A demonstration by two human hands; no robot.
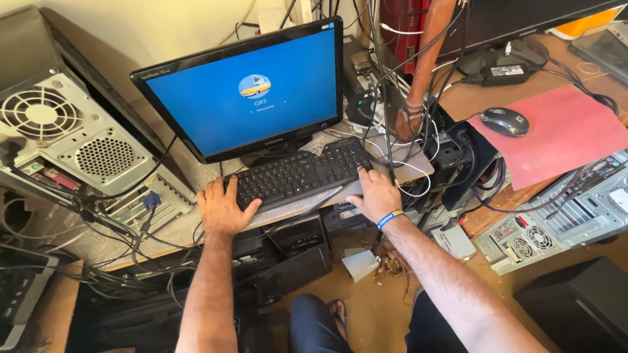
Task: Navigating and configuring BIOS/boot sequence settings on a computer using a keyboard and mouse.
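Keyboard: black keyboard [297, 173] lies in the middle of the frame, below the monitor [245, 91].
Left hand [222, 209]: fingers loose, resting on its left end.
Right hand [376, 195]: fingers spread, touching its right end.
Handling: I judge it light, stiff; best held at both ends.

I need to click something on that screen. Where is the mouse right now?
The mouse sits at the upper right of the head view, on the red mat, beyond the right hand and near the black power adapter.
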